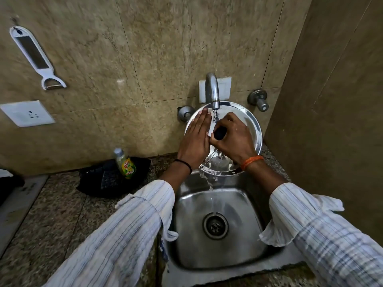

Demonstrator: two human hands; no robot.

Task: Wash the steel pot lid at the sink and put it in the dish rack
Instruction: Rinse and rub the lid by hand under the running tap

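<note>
The round steel pot lid (251, 129) is held tilted under the running tap (212, 91), above the back of the steel sink (246, 235). My right hand (233, 138) is closed around the lid's black knob. My left hand (195, 139) lies flat with fingers together on the lid's left side. Water runs off the lid's lower edge into the basin. No dish rack is in view.
A dish soap bottle (125, 165) stands in a black tray (112, 179) on the granite counter left of the sink. Two valve knobs (260, 100) flank the tap. A white grater-peeler (34, 56) hangs on the tiled wall above a socket (28, 113). A wall closes in at right.
</note>
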